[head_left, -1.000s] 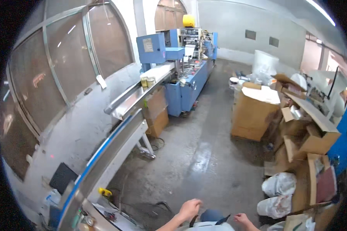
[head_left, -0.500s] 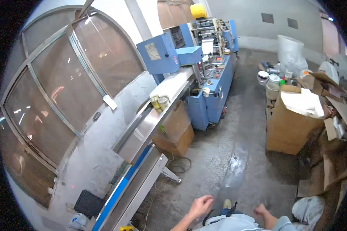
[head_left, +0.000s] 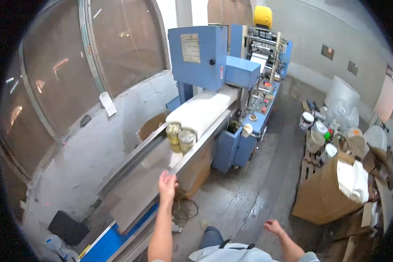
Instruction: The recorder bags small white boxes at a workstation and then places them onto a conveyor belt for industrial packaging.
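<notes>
My left hand (head_left: 167, 187) reaches forward at the near side edge of a long metal chute (head_left: 137, 181), its fingers slightly bent and nothing in them. Whether it touches the edge I cannot tell. Further along the chute, two jar-like cylinders (head_left: 174, 136) with silvery tops and yellowish sides stand side by side. They are against the near end of a long white stack of sheets (head_left: 201, 108), which runs under a blue machine housing (head_left: 196, 56). Low on the right, my right hand (head_left: 273, 227) hangs in the air with loosely bent fingers, holding nothing.
The blue machine (head_left: 244, 146) extends to the back. A cardboard box (head_left: 323, 196) with white material stands at right, near white tubs (head_left: 315, 140) on a pallet. Below the chute lies a looped cable (head_left: 187, 210). Windows (head_left: 124, 48) line the left wall.
I have come closer to the chute and the machine. My left hand has moved up and left to the chute's edge. My right hand has come forward and further into view.
</notes>
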Demonstrator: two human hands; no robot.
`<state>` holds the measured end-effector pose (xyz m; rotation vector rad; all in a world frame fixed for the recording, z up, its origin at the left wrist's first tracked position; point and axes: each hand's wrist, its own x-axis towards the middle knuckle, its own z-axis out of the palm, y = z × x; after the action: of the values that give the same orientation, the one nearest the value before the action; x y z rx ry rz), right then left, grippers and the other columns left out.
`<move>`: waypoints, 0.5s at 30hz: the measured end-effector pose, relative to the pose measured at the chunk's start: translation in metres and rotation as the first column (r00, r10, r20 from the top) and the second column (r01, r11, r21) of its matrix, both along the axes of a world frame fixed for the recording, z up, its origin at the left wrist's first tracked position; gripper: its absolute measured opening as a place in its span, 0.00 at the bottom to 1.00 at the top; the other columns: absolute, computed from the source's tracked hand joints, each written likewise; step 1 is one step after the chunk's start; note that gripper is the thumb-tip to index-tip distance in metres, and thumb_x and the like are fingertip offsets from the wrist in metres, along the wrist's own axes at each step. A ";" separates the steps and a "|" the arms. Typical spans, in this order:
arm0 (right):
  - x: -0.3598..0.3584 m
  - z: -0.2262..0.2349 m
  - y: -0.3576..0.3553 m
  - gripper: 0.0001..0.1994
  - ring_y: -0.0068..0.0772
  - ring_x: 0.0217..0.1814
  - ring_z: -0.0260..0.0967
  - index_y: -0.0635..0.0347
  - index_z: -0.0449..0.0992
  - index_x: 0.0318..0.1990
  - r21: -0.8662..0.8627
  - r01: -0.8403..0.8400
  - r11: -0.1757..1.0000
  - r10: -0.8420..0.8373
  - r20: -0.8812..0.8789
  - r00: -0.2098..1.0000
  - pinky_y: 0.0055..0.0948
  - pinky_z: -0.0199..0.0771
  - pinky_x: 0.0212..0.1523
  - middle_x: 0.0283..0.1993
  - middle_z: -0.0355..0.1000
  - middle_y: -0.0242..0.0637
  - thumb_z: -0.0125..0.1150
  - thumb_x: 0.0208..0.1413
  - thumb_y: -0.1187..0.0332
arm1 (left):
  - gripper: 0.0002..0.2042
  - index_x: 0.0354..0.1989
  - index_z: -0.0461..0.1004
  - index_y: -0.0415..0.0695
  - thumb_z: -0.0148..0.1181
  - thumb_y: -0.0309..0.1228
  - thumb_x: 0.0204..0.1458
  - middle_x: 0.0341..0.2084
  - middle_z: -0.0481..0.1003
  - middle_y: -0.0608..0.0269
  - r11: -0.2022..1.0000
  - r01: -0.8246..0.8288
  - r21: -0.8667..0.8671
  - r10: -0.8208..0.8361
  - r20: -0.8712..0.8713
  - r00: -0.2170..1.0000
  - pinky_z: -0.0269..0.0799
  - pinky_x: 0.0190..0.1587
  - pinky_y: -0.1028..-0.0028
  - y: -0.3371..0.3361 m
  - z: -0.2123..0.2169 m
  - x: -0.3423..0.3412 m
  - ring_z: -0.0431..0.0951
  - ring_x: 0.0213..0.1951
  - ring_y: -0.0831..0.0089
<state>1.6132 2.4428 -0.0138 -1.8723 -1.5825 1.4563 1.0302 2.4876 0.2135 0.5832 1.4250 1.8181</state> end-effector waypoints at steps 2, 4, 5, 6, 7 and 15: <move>-0.022 0.015 0.016 0.18 0.24 0.35 0.74 0.69 0.78 0.47 -0.082 0.007 0.997 -0.001 0.075 0.997 0.26 0.76 0.36 0.35 0.78 0.33 0.64 0.57 0.62 | 0.31 0.66 0.55 0.37 0.62 0.32 0.58 0.30 0.72 0.65 0.999 0.002 -0.037 -0.002 0.007 1.000 0.65 0.24 0.80 0.078 0.017 -0.036 0.69 0.26 0.81; -0.058 0.034 0.049 0.19 0.23 0.36 0.74 0.68 0.77 0.50 -0.084 0.025 0.996 -0.031 -0.076 0.997 0.25 0.76 0.36 0.38 0.78 0.34 0.64 0.57 0.62 | 0.32 0.66 0.55 0.36 0.62 0.35 0.58 0.26 0.71 0.66 0.997 -0.010 -0.077 0.014 0.051 0.999 0.62 0.22 0.79 0.149 0.006 -0.080 0.67 0.23 0.81; -0.091 0.079 0.068 0.20 0.24 0.39 0.74 0.67 0.76 0.52 -0.123 0.028 0.992 -0.034 -0.049 0.998 0.26 0.76 0.39 0.40 0.78 0.36 0.64 0.58 0.62 | 0.33 0.65 0.55 0.36 0.62 0.38 0.57 0.24 0.71 0.65 0.992 -0.030 -0.119 0.039 0.073 0.997 0.61 0.21 0.78 0.179 -0.007 -0.099 0.67 0.22 0.80; -0.110 0.103 0.086 0.20 0.24 0.39 0.74 0.67 0.76 0.52 -0.132 0.042 0.990 -0.048 -0.037 0.998 0.26 0.76 0.39 0.40 0.78 0.36 0.64 0.58 0.62 | 0.33 0.65 0.55 0.36 0.62 0.38 0.57 0.24 0.71 0.65 0.992 -0.016 -0.129 0.027 0.085 0.996 0.61 0.21 0.78 0.204 -0.011 -0.110 0.67 0.22 0.80; -0.126 0.121 0.106 0.20 0.25 0.40 0.74 0.67 0.76 0.52 -0.072 -0.007 0.997 0.005 -0.016 1.000 0.27 0.75 0.40 0.41 0.78 0.36 0.63 0.58 0.62 | 0.37 0.68 0.49 0.37 0.60 0.42 0.57 0.36 0.71 0.51 0.971 0.054 -0.234 -0.045 0.045 0.998 0.68 0.32 0.70 0.224 -0.012 -0.120 0.72 0.34 0.67; -0.328 0.254 0.292 0.19 0.41 0.50 0.76 0.66 0.74 0.54 0.234 -0.436 0.869 0.458 -0.044 0.888 0.35 0.74 0.51 0.50 0.76 0.49 0.59 0.61 0.62 | 0.43 0.72 0.34 0.35 0.59 0.34 0.58 0.21 0.66 0.67 0.992 -0.054 -0.115 0.079 0.222 0.972 0.54 0.19 0.79 0.282 -0.007 -0.166 0.61 0.17 0.82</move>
<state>1.2852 2.7345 0.2407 -1.3418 -2.1290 1.4403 0.8642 2.7697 0.2066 0.2657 1.3906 1.7825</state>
